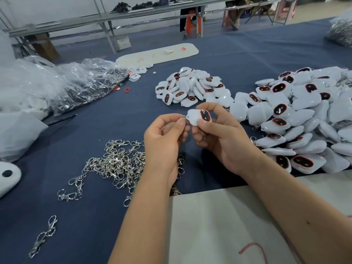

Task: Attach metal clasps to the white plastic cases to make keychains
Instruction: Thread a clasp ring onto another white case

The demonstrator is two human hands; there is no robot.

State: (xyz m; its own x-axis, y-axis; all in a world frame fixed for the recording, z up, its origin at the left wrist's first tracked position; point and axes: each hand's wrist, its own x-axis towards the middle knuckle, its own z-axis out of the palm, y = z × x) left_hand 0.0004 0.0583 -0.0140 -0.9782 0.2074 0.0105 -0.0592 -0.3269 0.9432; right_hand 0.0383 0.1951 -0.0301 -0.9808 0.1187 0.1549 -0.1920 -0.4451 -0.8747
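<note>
My right hand (219,134) grips a white plastic case (196,116) with a dark, red-rimmed window, held above the blue cloth. My left hand (163,136) pinches a small metal clasp (183,117) at the case's left corner; most of the clasp is hidden by my fingers. A tangled heap of silver clasps (116,164) lies on the cloth under and left of my left wrist. One pile of white cases (190,86) sits beyond my hands, and a larger pile (304,119) spreads to the right.
Clear plastic bags (76,82) lie crumpled at the left. A white tray (158,54) rests farther back. Two loose clasps (44,235) lie near the front left. A white sheet (219,225) covers the near edge under my forearms. Metal shelving stands behind.
</note>
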